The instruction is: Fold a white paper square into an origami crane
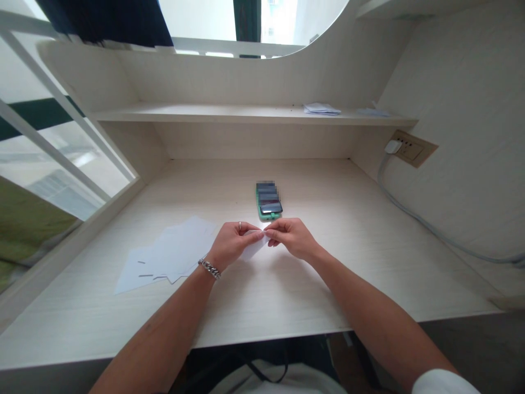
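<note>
Both hands meet near the middle of the desk, just in front of a phone. My left hand (234, 244), with a ring and a chain bracelet, pinches a small piece of white paper (253, 250) between thumb and fingers. From the other side my right hand (293, 236) pinches the same paper's top edge, thumb and forefinger close to the left fingertips. The paper hangs down below the fingers, partly hidden by the left hand. Beyond them lies the phone (271, 208) with a green edge, its upper part blurred.
Several loose white sheets (172, 246) lie overlapping on the desk (328, 284) at left. Folded paper (322, 109) rests on the shelf (229, 111). A white plug (392, 146) sits in the wall socket (414, 149), its grey cable (435, 232) running down the right side.
</note>
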A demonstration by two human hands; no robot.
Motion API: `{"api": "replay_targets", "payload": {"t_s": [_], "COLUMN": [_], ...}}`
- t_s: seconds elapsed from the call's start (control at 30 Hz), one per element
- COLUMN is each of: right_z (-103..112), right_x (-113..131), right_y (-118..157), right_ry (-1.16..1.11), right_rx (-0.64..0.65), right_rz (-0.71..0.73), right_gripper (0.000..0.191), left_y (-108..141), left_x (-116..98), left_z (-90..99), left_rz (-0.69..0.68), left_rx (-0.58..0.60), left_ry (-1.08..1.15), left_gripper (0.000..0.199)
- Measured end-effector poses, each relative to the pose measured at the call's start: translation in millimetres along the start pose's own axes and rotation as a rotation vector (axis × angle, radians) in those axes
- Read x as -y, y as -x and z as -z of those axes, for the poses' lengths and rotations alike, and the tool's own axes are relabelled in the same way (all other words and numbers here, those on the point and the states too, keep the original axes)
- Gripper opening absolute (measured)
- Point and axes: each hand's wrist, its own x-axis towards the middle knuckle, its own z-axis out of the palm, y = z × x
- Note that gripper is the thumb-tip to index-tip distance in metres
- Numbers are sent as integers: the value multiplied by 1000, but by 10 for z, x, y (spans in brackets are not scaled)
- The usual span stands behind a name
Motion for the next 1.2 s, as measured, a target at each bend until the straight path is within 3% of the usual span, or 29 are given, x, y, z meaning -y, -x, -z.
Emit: {"api": "replay_targets", "payload": {"t_s": [0.27, 0.53, 0.73, 0.93, 1.03, 1.2], "right_z": [17, 26, 60, 37, 28, 20], "right_x": [-10, 24, 19, 9, 9, -4], "right_y": [-8, -16, -12, -12, -15, -21], "right_ry": [7, -85, -121, -97, -92, -98], "right_rx": [20, -26, -78, -53, -36, -20], "right_rz": [-42, -130, -147, -132, -124, -125], "right_gripper": [38, 44, 44, 43, 43, 44], "left_y": [-16, -31, -76, -49, -33, -27], "left_x": [11, 49, 57, 70, 57, 35], "left_z": [-13, 16, 110, 34, -17, -16], "left_rz": [10, 46, 111, 52, 26, -2], "left_rx": [-38, 49, -102, 36, 19, 11], "left_ry": [35, 194, 363, 143, 32, 28], "left_gripper": [33, 41, 43, 44, 39, 36]}}
